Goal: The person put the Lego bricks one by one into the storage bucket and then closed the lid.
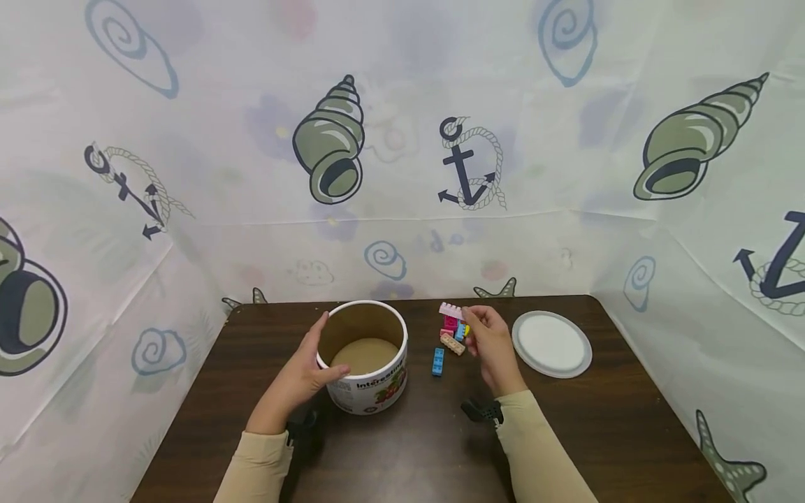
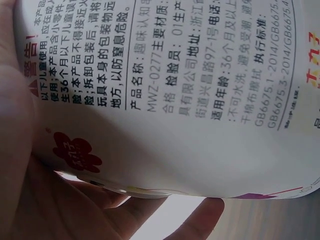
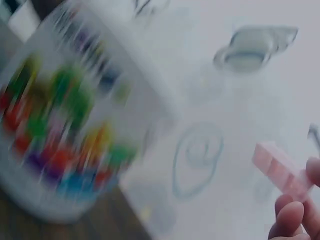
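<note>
A white cardboard tub (image 1: 367, 402) with printed fruit stands upright on the table, its tan inside facing up. My left hand (image 1: 295, 381) grips its left side, the thumb over the near rim. In the left wrist view, fingers reach round the tub's printed wall (image 2: 165, 155). My right hand (image 1: 493, 349) pinches a pale pink toy brick (image 1: 451, 310) by one end, and the same brick (image 3: 280, 170) shows in the right wrist view. Below that brick lie a magenta brick (image 1: 450, 323), a beige brick (image 1: 452, 343) and several others, with a blue brick (image 1: 437, 362) nearer me.
A round white lid (image 1: 553, 342) lies flat on the table to the right of my right hand. The dark brown wooden table (image 1: 402, 461) ends at a hanging cloth (image 1: 402, 175) printed with shells and anchors, which also closes off both sides.
</note>
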Tool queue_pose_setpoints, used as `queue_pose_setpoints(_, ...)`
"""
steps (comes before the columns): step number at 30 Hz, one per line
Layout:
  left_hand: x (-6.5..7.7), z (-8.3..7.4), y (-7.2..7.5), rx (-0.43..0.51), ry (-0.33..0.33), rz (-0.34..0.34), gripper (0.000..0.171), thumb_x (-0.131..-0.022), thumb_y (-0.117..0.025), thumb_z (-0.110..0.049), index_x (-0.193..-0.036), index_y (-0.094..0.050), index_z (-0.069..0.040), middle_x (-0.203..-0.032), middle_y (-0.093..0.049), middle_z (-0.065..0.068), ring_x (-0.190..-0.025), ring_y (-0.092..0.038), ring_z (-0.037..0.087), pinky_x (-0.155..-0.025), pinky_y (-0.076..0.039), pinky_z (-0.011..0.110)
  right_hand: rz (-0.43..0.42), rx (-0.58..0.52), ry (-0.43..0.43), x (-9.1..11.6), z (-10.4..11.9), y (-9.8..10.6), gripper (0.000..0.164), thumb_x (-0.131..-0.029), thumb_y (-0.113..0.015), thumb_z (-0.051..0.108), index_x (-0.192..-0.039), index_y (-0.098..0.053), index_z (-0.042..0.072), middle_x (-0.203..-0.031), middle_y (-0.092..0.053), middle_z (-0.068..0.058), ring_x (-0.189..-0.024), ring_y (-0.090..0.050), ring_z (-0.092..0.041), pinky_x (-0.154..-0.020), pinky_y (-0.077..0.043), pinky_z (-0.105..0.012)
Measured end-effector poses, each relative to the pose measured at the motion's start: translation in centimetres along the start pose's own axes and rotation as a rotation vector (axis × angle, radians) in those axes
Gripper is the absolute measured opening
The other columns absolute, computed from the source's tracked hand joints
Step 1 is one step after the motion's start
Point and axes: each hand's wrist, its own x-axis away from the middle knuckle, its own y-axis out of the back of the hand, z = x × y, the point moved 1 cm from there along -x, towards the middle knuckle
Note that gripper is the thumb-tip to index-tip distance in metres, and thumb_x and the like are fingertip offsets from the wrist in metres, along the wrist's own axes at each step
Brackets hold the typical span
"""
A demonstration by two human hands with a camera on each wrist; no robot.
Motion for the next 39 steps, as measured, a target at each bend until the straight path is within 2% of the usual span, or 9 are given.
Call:
queue_pose_setpoints(4, 0.1, -0.1, 0.1, 0.002, -0.004, 0.003, 0.126, -0.09, -0.09, -0.044, -0.177, -0.003, -0.019, -0.18, -0.012, 0.024, -0.159, -0.029, 0.051, -0.122, -0.038, 0.07, 0.13, -0.044, 0.065, 0.4, 3.2, -3.7, 0.032, -0.106, -0.074, 0.037, -0.117, -0.067, 0.007, -0.086, -0.061, 0.003, -0.061, -0.047, -0.01, -0.051, -0.038, -0.023)
queue_pose_setpoints(7, 0.1, 0.0, 0.1, -0.008, 0.001, 0.004, 0.127, -0.09, -0.09, -0.045, -0.177, -0.002, -0.02, -0.18, -0.013, 0.024, -0.16, -0.029, 0.051, -0.123, -0.037, 0.07, 0.21, -0.025, 0.094, 1.1, 4.8, -6.4, 0.028, -0.105, -0.075, 0.033, -0.115, -0.069, 0.008, -0.082, -0.058, 0.004, -0.058, -0.045, -0.01, -0.05, -0.036, -0.024)
queue_pose_setpoints(12, 0.0, 0.2, 0.1, -0.019, -0.007, -0.001, 0.127, -0.089, -0.091, -0.045, -0.177, -0.003, -0.018, -0.179, -0.014, 0.025, -0.159, -0.03, 0.051, -0.124, -0.034, 0.072, 0.309, 0.051, 0.076, 2.2, 5.4, -9.9, 0.025, -0.104, -0.077, 0.03, -0.117, -0.071, 0.009, -0.085, -0.063, 0.005, -0.06, -0.05, -0.011, -0.05, -0.038, -0.023)
queue_pose_setpoints(16, -0.1, 0.4, 0.1, -0.016, -0.027, 0.0, 0.128, -0.089, -0.091, -0.044, -0.177, -0.003, -0.015, -0.178, -0.015, 0.028, -0.159, -0.03, 0.052, -0.125, -0.032, 0.072, 0.337, 0.099, 0.075, 2.5, 5.2, -11.5, 0.025, -0.103, -0.078, 0.032, -0.116, -0.073, 0.011, -0.09, -0.067, 0.004, -0.064, -0.051, -0.015, -0.051, -0.04, -0.024)
queue_pose_setpoints(22, -0.3, 0.4, 0.0, -0.007, -0.038, -0.003, 0.127, -0.089, -0.091, -0.043, -0.177, -0.003, -0.014, -0.178, -0.016, 0.027, -0.159, -0.03, 0.051, -0.125, -0.031, 0.073, 0.358, 0.101, 0.09, 1.8, 5.3, -12.9, 0.027, -0.102, -0.079, 0.032, -0.118, -0.072, 0.011, -0.091, -0.067, 0.003, -0.064, -0.051, -0.014, -0.05, -0.038, -0.022)
queue_pose_setpoints(28, -0.3, 0.3, -0.1, -0.007, -0.06, -0.003, 0.125, -0.09, -0.09, -0.04, -0.177, -0.004, -0.014, -0.179, -0.015, 0.027, -0.16, -0.029, 0.052, -0.124, -0.033, 0.073, 0.426, 0.197, 0.084, 1.1, 5.1, -13.4, 0.028, -0.104, -0.077, 0.035, -0.123, -0.07, 0.016, -0.102, -0.069, -0.002, -0.073, -0.06, -0.015, -0.055, -0.044, -0.025)
queue_pose_setpoints(32, -0.2, 0.3, -0.2, -0.007, -0.045, 0.0, 0.125, -0.09, -0.091, -0.041, -0.177, -0.004, -0.017, -0.179, -0.016, 0.026, -0.159, -0.031, 0.051, -0.122, -0.036, 0.072, 0.377, 0.188, 0.06, 1.2, 4.6, -12.7, 0.023, -0.105, -0.075, 0.033, -0.117, -0.071, 0.015, -0.097, -0.066, -0.001, -0.071, -0.057, -0.017, -0.056, -0.044, -0.027)
queue_pose_setpoints(39, -0.2, 0.3, 0.0, -0.016, -0.038, -0.012, 0.125, -0.09, -0.091, -0.042, -0.177, -0.005, -0.019, -0.179, -0.016, 0.025, -0.16, -0.031, 0.051, -0.122, -0.037, 0.07, 0.301, 0.15, 0.083, 1.4, 3.8, -11.1, 0.015, -0.107, -0.071, 0.025, -0.111, -0.071, 0.01, -0.09, -0.064, -0.004, -0.073, -0.051, -0.019, -0.063, -0.045, -0.028)
